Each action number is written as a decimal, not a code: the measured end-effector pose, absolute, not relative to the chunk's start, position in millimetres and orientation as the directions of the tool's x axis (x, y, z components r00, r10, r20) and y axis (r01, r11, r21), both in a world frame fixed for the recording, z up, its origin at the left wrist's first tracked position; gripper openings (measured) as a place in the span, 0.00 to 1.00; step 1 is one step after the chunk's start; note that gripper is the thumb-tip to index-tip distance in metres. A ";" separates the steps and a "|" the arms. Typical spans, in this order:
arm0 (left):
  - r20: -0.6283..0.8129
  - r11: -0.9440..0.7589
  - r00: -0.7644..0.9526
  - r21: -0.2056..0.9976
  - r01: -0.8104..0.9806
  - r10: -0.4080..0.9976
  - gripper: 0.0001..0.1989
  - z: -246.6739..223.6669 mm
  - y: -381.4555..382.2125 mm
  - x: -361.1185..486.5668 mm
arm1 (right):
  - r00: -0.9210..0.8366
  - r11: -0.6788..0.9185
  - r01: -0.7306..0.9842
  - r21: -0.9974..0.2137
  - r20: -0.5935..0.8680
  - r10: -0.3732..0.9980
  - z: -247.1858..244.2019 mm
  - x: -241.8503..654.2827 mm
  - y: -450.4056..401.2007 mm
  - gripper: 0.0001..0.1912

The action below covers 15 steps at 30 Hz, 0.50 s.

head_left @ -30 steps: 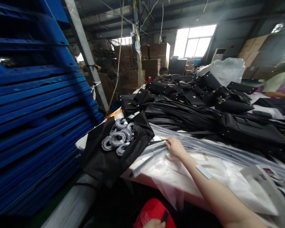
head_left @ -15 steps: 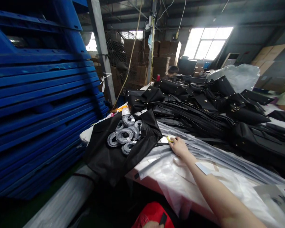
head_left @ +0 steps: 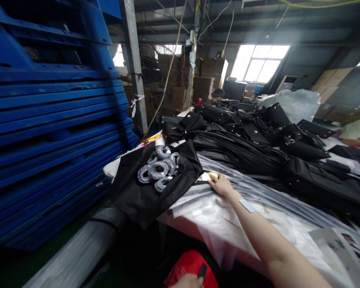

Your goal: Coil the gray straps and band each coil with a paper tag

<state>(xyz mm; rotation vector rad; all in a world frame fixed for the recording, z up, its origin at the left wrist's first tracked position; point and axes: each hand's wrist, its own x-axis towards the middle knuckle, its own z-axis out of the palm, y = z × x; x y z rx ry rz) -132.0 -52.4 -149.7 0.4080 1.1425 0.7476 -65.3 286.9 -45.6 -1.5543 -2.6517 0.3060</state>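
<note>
My right hand [head_left: 221,185] reaches over the table, its fingers closed at a small yellowish roll of tape [head_left: 213,175]. Under and beside the roll are a white piece and long translucent plastic strips [head_left: 246,180]. Low in the view, my left hand [head_left: 187,281] is partly cut off by the bottom edge. It grips a short black strip [head_left: 203,271] in front of red cloth [head_left: 183,266]. Left of my right hand, several coiled grey-clear rolls [head_left: 158,170] lie on a black cloth [head_left: 132,192].
Black bags and straps [head_left: 240,148] are heaped across the table behind. Stacked blue pallets [head_left: 57,116] rise at the left, beside a grey post [head_left: 137,80]. A wrapped long roll [head_left: 78,248] leans below the table. Another person's arm [head_left: 357,143] shows at far right.
The tape roll has turned from edge-on so that its ring shows, and my right hand has shifted slightly left. The view has tilted a little; my left hand still holds the black strip.
</note>
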 end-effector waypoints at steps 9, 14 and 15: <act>-0.636 0.674 0.227 0.717 -0.178 0.737 0.33 -136.3 -75.6 -125.4 | -0.528 0.536 0.769 -0.349 0.126 0.840 -26.6 -35.4 272.8 0.18; -0.633 0.669 0.220 0.720 -0.187 0.742 0.36 -124.4 -79.4 -124.1 | -0.418 0.506 0.735 -0.452 0.285 0.862 -6.1 -3.3 260.6 0.19; -0.631 0.667 0.218 0.719 -0.196 0.745 0.36 -124.0 -80.6 -125.1 | -0.376 0.488 0.734 -0.473 0.316 0.871 -2.4 9.4 254.9 0.19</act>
